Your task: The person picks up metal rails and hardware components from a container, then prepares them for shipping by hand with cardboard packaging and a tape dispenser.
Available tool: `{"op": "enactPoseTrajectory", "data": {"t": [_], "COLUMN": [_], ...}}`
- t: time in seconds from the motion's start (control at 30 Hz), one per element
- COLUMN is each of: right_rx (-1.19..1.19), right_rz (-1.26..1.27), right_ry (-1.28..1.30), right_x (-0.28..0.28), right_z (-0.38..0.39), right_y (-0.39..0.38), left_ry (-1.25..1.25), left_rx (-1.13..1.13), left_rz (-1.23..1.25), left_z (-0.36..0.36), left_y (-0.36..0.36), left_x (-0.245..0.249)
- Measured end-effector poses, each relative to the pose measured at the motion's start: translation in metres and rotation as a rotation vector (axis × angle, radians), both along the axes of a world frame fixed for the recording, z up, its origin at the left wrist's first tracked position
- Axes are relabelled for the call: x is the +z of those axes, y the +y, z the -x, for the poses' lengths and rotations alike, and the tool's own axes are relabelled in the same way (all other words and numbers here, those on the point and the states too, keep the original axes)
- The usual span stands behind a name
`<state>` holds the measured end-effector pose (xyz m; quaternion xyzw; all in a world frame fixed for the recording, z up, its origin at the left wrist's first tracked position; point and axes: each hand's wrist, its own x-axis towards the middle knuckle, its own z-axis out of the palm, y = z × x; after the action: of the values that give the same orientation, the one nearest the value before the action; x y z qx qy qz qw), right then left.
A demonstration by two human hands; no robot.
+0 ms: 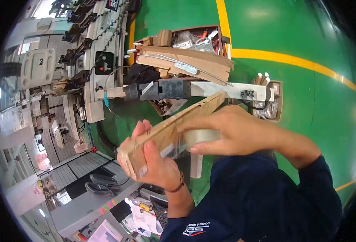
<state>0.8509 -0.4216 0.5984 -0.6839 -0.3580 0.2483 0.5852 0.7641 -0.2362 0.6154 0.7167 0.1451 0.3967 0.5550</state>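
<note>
A long, narrow cardboard box point(174, 126) slants up to the right in front of my body. My left hand point(157, 163) is wrapped round its near end, thumb on the side face. A roll of clear packing tape point(200, 138) is gripped in my right hand point(234, 131), between thumb and fingers, beside the middle of the box. A strip of clear tape seems to stretch from the roll towards the box's side. Part of the roll is hidden by my right fingers, which are slightly blurred.
A narrow bench point(214, 89) with black padding runs across beyond the box. Behind it, a crate point(180, 30) carries cardboard and bagged parts. At right stands a small carton point(279, 103); machinery point(101, 44) lines the left, and papers point(143, 215) lie lower left.
</note>
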Motion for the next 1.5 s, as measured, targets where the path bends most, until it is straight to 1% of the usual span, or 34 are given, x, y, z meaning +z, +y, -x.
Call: {"op": "enactPoseTrajectory", "data": {"t": [0.03, 0.07, 0.17, 0.2, 0.3, 0.37, 0.4, 0.43, 0.5, 0.6, 0.67, 0.77, 0.8, 0.87, 0.9, 0.97, 1.0, 1.07, 1.1, 1.17, 1.23, 1.3, 1.33, 1.37, 1.4, 1.47, 1.5], "right_rx": [0.001, -0.007, -0.089, -0.070, -0.002, 0.077, -0.088, -0.252, -0.542, -0.184, -0.519, -0.739, -0.775, -0.820, -0.825, -0.873, -0.911, -0.866, -0.797, -0.728, -0.727, -0.598, -0.584, -0.571, -0.673, -0.667, -0.580], "right_rz": [0.082, 0.095, 0.029, 0.007, -0.076, -0.133, -0.206, -0.289, -0.216, -0.325, -0.491, -0.472, -0.479, -0.406, -0.308, -0.347, -0.477, -0.483, -0.367, -0.251, -0.266, -0.296, -0.299, -0.301, -0.355, -0.454, -0.389], "right_ry": [-0.024, -0.022, -0.226, -0.197, -0.114, -0.131, -0.063, -0.001, 0.143, 0.176, -0.130, -0.252, -0.247, -0.241, -0.231, -0.243, -0.274, -0.304, -0.272, -0.174, -0.072, -0.220, -0.171, -0.123, -0.018, -0.122, -0.217], "right_x": [-0.007, -0.018, -0.026, -0.034, -0.053, -0.065, -0.067, -0.069, -0.062, -0.075, -0.115, -0.121, -0.121, -0.114, -0.101, -0.094, -0.101, -0.097, -0.082, -0.054, -0.034, -0.036, -0.030, -0.026, -0.025, -0.055, -0.067], "right_z": [0.003, 0.006, 0.012, 0.006, -0.003, -0.004, 0.006, 0.016, 0.033, 0.012, 0.044, 0.070, 0.077, 0.077, 0.077, 0.078, 0.075, 0.068, 0.066, 0.068, 0.070, 0.067, 0.075, 0.081, 0.091, 0.075, 0.067], "right_y": [-0.005, -0.010, -0.024, -0.028, -0.035, -0.034, -0.028, -0.022, -0.010, -0.027, -0.009, -0.006, -0.006, -0.002, -0.005, 0.000, 0.008, -0.003, -0.017, -0.035, -0.041, -0.055, -0.072, -0.090, -0.097, -0.106, -0.121], "left_ry": [0.011, 0.065, -0.163, -0.216, -0.254, -0.276, -0.246, -0.222, -0.181, -0.141, -0.113, -0.095, -0.088, -0.088, -0.093, -0.098, -0.107, -0.135, -0.143, -0.140, -0.140, -0.120, -0.090, 0.001, 0.061, 0.011, -0.022], "left_rx": [-0.035, -0.013, -0.214, -0.261, -0.332, -0.548, -0.563, -0.542, -0.506, -0.470, -0.429, -0.380, -0.364, -0.353, -0.345, -0.329, -0.319, -0.282, -0.261, -0.211, -0.158, -0.071, 0.009, 0.072, 0.113, 0.155, 0.176], "left_rz": [-0.036, -0.071, 0.001, 0.009, -0.055, 0.125, 0.105, 0.064, -0.008, -0.074, -0.117, -0.165, -0.174, -0.202, -0.209, -0.250, -0.265, -0.280, -0.291, -0.322, -0.356, -0.394, -0.399, -0.419, -0.421, -0.302, -0.228], "left_z": [0.004, 0.007, 0.016, 0.014, 0.003, 0.022, 0.031, 0.035, 0.042, 0.043, 0.045, 0.039, 0.037, 0.031, 0.028, 0.021, 0.019, 0.014, 0.010, 0.002, -0.004, -0.013, -0.018, -0.033, -0.045, -0.043, -0.039], "left_y": [-0.003, -0.008, -0.003, -0.002, -0.004, 0.022, 0.032, 0.039, 0.048, 0.053, 0.054, 0.053, 0.053, 0.056, 0.057, 0.060, 0.059, 0.059, 0.058, 0.057, 0.055, 0.053, 0.054, 0.058, 0.056, 0.036, 0.022], "left_x": [-0.001, -0.001, -0.020, -0.026, -0.018, -0.012, -0.004, 0.001, 0.011, 0.011, 0.010, 0.009, 0.009, 0.007, 0.006, 0.009, 0.010, 0.008, 0.006, 0.005, 0.003, 0.000, -0.007, -0.012, -0.023, -0.031, -0.033]}}
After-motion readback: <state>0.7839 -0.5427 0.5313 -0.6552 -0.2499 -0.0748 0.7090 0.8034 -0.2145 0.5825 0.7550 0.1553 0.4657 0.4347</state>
